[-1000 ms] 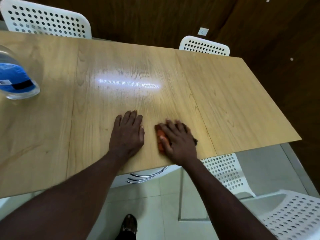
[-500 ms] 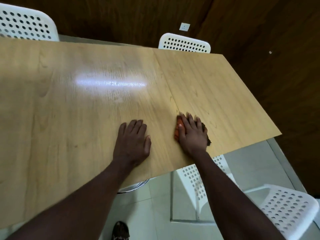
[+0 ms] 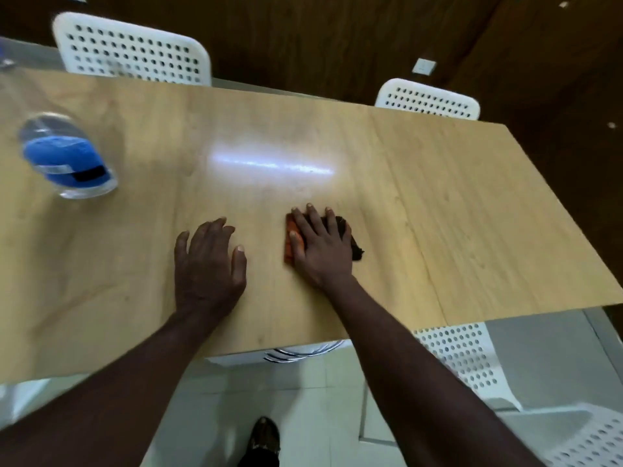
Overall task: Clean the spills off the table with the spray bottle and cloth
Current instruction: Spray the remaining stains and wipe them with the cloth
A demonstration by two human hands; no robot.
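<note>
The wooden table [image 3: 472, 214] fills most of the view. The right hand [image 3: 320, 247] lies flat on the cloth [image 3: 347, 234] near the middle of the table, fingers straight and slightly spread, pressing it against the tabletop. The cloth is mostly hidden under the palm. An orange edge shows on the thumb side and a dark edge on the little-finger side.

The left hand [image 3: 209, 264] rests palm down on the bare table, towards its near edge, fingers relaxed and holding nothing. It is near the cloth but does not touch it.

The spray bottle [image 3: 67, 160], clear with a blue label, stands on the left part of the table, well apart from both hands. Its top is too blurred to make out.

A streak of reflected light [image 3: 269, 163] lies on the table beyond the hands. Two white perforated chairs [image 3: 131, 52] stand at the table's far side. Another chair [image 3: 462, 355] is tucked under its near edge. A shoe [image 3: 264, 436] shows on the tiled floor below the table's near edge.
</note>
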